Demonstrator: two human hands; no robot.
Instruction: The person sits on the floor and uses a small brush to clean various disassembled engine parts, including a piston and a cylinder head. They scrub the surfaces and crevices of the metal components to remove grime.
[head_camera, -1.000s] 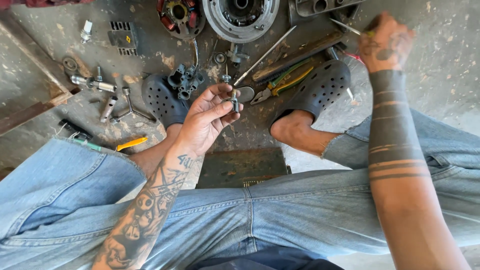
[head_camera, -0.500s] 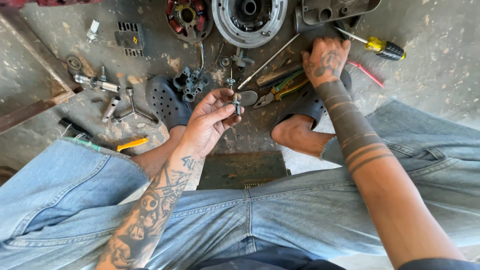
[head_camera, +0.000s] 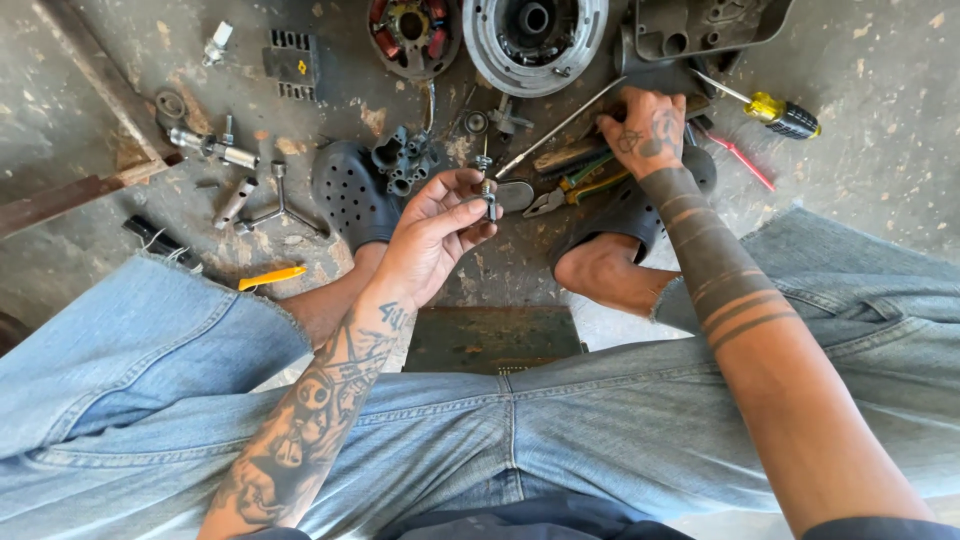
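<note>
Head view: seated over a concrete floor (head_camera: 880, 110), a person's left hand (head_camera: 432, 240) pinches a small bolt (head_camera: 488, 200) between thumb and fingertips, while the right hand (head_camera: 648, 130) closes on tools beside green-handled pliers (head_camera: 575, 185) and a yellow screwdriver (head_camera: 770, 110).

A yellow-handled screwdriver (head_camera: 778, 113) lies at two o'clock — a round metal housing (head_camera: 534, 38) at twelve, a yellow knife (head_camera: 271, 276) at nine.

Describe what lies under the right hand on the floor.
The right hand rests on a long metal rod and pliers with green-yellow handles. Whatever its palm covers is hidden.
</note>
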